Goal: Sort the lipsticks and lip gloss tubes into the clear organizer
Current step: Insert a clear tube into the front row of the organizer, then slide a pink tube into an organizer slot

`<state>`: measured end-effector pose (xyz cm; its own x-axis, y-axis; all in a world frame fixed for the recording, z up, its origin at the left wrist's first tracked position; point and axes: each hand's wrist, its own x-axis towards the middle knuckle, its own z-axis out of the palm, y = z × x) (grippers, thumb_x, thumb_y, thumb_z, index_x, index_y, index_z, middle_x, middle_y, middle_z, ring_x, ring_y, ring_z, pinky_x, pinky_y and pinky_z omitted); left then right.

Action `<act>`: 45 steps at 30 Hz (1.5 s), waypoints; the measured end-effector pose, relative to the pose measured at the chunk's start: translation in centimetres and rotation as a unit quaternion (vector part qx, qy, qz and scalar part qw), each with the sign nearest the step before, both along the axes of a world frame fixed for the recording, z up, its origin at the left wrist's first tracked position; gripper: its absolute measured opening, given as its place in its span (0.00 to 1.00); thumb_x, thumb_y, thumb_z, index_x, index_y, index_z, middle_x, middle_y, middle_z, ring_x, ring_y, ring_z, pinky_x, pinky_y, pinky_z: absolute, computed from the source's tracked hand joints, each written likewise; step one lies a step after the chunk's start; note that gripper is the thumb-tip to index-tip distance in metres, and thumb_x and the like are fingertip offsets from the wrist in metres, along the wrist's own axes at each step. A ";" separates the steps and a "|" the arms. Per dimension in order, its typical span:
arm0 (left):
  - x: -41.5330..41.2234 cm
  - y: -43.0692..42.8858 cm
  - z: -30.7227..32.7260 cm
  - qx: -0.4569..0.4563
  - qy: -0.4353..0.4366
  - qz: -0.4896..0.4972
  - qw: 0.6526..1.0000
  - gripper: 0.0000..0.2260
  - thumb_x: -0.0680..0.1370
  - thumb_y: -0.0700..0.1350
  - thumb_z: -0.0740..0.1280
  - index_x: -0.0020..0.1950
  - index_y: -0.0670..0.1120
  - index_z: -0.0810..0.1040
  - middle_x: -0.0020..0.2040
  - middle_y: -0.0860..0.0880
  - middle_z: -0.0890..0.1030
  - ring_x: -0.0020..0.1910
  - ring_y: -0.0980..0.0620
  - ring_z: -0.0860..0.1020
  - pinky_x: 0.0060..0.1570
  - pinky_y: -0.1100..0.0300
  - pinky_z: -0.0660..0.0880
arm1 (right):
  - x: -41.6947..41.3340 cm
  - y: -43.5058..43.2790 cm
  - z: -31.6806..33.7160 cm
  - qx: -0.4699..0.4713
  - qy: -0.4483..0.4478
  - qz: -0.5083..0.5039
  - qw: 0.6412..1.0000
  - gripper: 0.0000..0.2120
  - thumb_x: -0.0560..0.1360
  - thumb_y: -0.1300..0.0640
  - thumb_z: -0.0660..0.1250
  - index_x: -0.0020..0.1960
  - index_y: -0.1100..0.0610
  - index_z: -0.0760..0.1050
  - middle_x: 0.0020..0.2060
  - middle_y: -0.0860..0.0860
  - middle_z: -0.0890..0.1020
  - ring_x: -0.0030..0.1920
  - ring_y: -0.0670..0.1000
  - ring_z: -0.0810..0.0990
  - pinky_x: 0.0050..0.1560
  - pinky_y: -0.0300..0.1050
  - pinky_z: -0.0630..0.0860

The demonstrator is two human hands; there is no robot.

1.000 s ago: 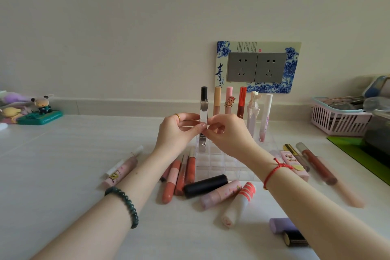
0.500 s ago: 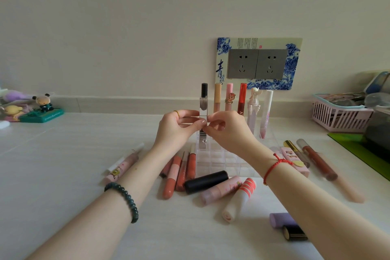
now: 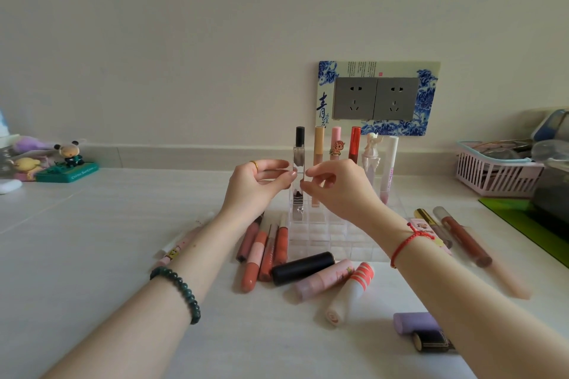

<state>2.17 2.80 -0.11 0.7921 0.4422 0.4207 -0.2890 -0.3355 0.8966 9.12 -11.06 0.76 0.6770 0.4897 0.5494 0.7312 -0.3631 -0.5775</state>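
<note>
Gloss tube [image 3: 299,159] pinched by left hand [image 3: 256,186], right hand [image 3: 341,191], socket frame [image 3: 323,106] 青

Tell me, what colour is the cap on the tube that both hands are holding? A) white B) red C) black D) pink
C: the clear tube, pinched upright between the left hand and the right hand at the left end of the back row of the clear organizer, has a black cap.

Soft, even daylight (shadows faint); wide-angle bending at the edges; right side slightly blurred.
</note>
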 end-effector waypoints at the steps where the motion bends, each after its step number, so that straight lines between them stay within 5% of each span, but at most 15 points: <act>1: -0.1 0.0 0.2 -0.005 -0.005 0.004 1.000 0.06 0.69 0.47 0.73 0.44 0.53 0.80 0.39 0.54 0.85 0.39 0.57 0.83 0.49 0.61 0.76 | 0.0 -0.2 0.3 0.005 -0.005 0.000 1.000 0.16 0.71 0.56 0.70 0.57 0.60 0.77 0.40 0.48 0.79 0.35 0.37 0.72 0.39 0.27 0.68; 8: -1.2 -0.4 3.0 -0.063 -0.079 0.013 0.995 0.03 0.70 0.45 0.72 0.42 0.51 0.80 0.35 0.53 0.84 0.36 0.57 0.82 0.44 0.64 0.78 | -0.9 -2.2 3.6 0.057 -0.030 -0.012 0.998 0.12 0.71 0.56 0.69 0.53 0.58 0.79 0.40 0.50 0.82 0.37 0.42 0.77 0.40 0.30 0.75; 15: -3.0 -5.6 6.6 -0.005 -0.147 -0.094 0.985 0.09 0.65 0.52 0.71 0.43 0.52 0.81 0.38 0.52 0.85 0.37 0.55 0.83 0.40 0.66 0.77 | -1.3 -8.2 5.1 0.030 -0.059 -0.037 0.997 0.11 0.70 0.55 0.70 0.53 0.54 0.80 0.38 0.45 0.81 0.39 0.44 0.80 0.41 0.29 0.76; 20: -2.1 -10.4 5.5 0.079 -0.088 -0.155 0.981 0.11 0.67 0.49 0.72 0.48 0.48 0.81 0.41 0.53 0.84 0.41 0.56 0.83 0.44 0.68 0.77 | 0.1 -13.7 4.9 0.008 -0.048 -0.093 0.994 0.11 0.69 0.54 0.71 0.51 0.53 0.80 0.35 0.40 0.79 0.36 0.39 0.78 0.36 0.21 0.71; 27: 1.2 -16.3 2.0 0.245 0.044 -0.185 0.951 0.20 0.69 0.51 0.72 0.59 0.49 0.76 0.52 0.53 0.81 0.50 0.57 0.79 0.52 0.66 0.74 | 2.5 -19.1 1.6 -0.078 0.028 -0.174 0.981 0.13 0.69 0.55 0.72 0.53 0.56 0.80 0.39 0.48 0.81 0.39 0.46 0.79 0.43 0.38 0.75; 33: 3.1 -20.1 0.2 0.382 0.111 -0.178 0.900 0.29 0.68 0.58 0.71 0.67 0.50 0.69 0.64 0.51 0.76 0.62 0.52 0.72 0.60 0.58 0.69 | 3.6 -20.9 -1.0 -0.148 0.122 -0.215 0.958 0.17 0.70 0.54 0.71 0.57 0.55 0.77 0.39 0.48 0.77 0.36 0.44 0.76 0.30 0.31 0.67; 40: 3.9 -21.7 -0.4 0.434 0.155 -0.169 0.871 0.28 0.67 0.60 0.70 0.64 0.51 0.71 0.56 0.47 0.77 0.55 0.45 0.74 0.55 0.52 0.72 | 4.4 -20.7 -2.3 -0.178 0.176 -0.229 0.941 0.18 0.69 0.52 0.70 0.58 0.56 0.75 0.41 0.51 0.77 0.39 0.49 0.76 0.30 0.34 0.70; 45: 4.1 -22.4 -1.5 0.491 0.175 -0.137 0.842 0.28 0.64 0.65 0.69 0.59 0.54 0.71 0.51 0.51 0.79 0.53 0.46 0.75 0.56 0.49 0.69 | 4.8 -20.4 -2.5 -0.198 0.204 -0.231 0.931 0.21 0.69 0.53 0.71 0.60 0.56 0.73 0.53 0.54 0.77 0.43 0.52 0.78 0.31 0.35 0.72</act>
